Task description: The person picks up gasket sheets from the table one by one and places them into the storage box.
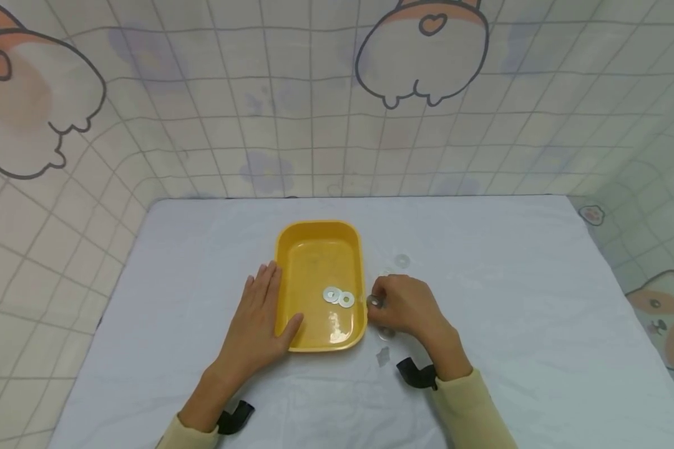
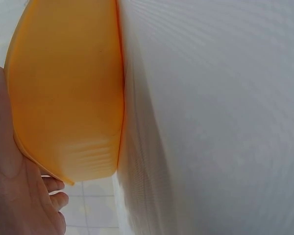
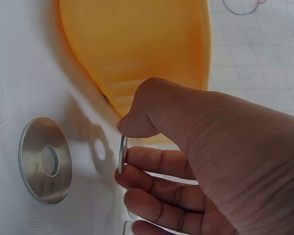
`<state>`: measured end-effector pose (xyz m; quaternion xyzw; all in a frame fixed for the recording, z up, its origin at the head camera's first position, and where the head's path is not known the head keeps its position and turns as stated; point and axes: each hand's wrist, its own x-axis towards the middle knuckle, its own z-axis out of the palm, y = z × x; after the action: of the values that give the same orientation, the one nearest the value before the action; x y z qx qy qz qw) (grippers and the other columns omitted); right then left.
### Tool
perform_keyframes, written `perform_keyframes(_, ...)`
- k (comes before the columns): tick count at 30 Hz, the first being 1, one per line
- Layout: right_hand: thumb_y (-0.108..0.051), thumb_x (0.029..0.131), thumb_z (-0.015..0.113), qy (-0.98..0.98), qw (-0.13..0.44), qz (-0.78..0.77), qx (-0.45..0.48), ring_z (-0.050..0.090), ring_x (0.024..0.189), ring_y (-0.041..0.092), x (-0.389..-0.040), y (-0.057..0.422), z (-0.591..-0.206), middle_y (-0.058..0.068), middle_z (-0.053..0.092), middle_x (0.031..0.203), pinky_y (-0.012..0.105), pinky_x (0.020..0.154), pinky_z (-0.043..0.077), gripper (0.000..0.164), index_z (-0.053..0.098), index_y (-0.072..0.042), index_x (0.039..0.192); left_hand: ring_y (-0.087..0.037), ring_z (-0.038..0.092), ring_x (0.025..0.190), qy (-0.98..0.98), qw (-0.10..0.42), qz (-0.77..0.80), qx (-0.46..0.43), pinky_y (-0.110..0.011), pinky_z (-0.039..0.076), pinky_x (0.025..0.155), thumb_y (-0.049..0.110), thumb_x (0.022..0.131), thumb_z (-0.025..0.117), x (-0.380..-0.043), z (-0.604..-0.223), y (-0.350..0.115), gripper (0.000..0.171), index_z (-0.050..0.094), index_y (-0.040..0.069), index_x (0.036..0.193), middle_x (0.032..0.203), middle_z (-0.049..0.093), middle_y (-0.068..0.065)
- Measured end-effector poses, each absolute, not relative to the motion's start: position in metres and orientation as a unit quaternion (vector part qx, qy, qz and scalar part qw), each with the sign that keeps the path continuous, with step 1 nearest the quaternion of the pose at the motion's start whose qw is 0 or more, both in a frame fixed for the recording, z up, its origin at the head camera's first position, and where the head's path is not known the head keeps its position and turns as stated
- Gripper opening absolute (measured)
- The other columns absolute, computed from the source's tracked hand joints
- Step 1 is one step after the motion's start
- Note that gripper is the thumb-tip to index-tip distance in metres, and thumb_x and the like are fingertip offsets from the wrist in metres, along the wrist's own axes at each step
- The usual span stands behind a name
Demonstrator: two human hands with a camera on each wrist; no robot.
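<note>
A yellow tray [image 1: 319,255] lies on the white cloth, with overlapping metal washers [image 1: 331,294] inside it near its right side. My left hand [image 1: 258,324] rests against the tray's left rim, fingers straight and thumb over the near left corner. Just outside the right rim, my right hand [image 1: 407,305] pinches a metal washer [image 3: 122,152] on edge between thumb and fingers. Loose on the cloth by that hand lie a washer [image 3: 45,160] and, farther back, another washer [image 1: 402,260]. Other washers there are partly hidden by the right hand.
White cloth [image 1: 517,280] covers the table, which ends at a back edge below a checked curtain [image 1: 314,125] with cartoon prints. A small grey patch [image 1: 383,357] shows on the cloth near the right wrist. Black curved pieces [image 1: 417,374] sit at both wrists.
</note>
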<state>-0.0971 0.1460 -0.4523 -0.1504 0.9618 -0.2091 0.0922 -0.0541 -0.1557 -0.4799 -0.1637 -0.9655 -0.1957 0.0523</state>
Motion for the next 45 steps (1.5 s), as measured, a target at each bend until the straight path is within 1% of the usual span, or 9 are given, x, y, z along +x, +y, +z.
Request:
perform_keyframes(6,-0.038,0.086,0.079,0.960,0.091,-0.215,-0.157,0.055,0.069,0.009,-0.098,0.145,-0.457,-0.005,0.072,0.082,0.027,0.066,0.050,0.022,0.075,-0.017,0.090,-0.034,0.019,0.166,-0.965,0.048,-0.199,-0.163,-0.045,0.006,0.140,0.049,0.100,0.060,-0.054,-0.481,-0.156,0.093,0.018,0.001,0.168,0.178,0.019,-0.015)
perform_keyframes(22,-0.039,0.088,0.079,0.959,0.108,-0.210,-0.156,0.057,0.073,0.010,-0.097,0.140,-0.455,-0.004,0.072,0.085,0.031,0.072,0.054,0.024,0.073,-0.016,0.093,-0.033,0.018,0.167,-0.963,0.041,-0.215,-0.157,-0.043,0.006,0.140,0.048,0.100,0.060,-0.052,-0.480,-0.157,0.092,0.018,0.002,0.169,0.179,0.018,-0.014)
perform_keyframes(33,-0.035,0.087,0.079,0.960,0.093,-0.209,-0.161,0.055,0.071,0.011,-0.098,0.139,-0.449,-0.003,0.071,0.083,0.029,0.068,0.052,0.022,0.075,-0.014,0.093,-0.033,0.019,0.167,-0.966,0.047,-0.200,-0.158,-0.041,0.004,0.140,0.050,0.100,0.059,-0.054,-0.479,-0.157,0.094,0.016,0.001,0.169,0.179,0.018,-0.014)
perform_keyframes(40,-0.029,0.085,0.079,0.960,0.076,-0.213,-0.163,0.059,0.073,0.010,-0.096,0.142,-0.445,-0.003,0.074,0.087,0.029,0.070,0.054,0.018,0.076,-0.014,0.094,-0.034,0.019,0.167,-0.965,0.042,-0.202,-0.160,-0.047,0.009,0.139,0.049,0.101,0.059,-0.054,-0.476,-0.155,0.093,0.016,0.001,0.169,0.179,0.018,-0.015)
perform_keyframes(45,-0.027,0.084,0.078,0.959,0.067,-0.218,-0.168,0.062,0.076,0.010,-0.095,0.144,-0.443,-0.002,0.075,0.089,0.030,0.072,0.056,0.017,0.077,-0.013,0.094,-0.032,0.016,0.167,-0.967,0.037,-0.200,-0.156,-0.044,0.006,0.140,0.049,0.101,0.058,-0.052,-0.477,-0.156,0.094,0.015,0.002,0.169,0.179,0.016,-0.014)
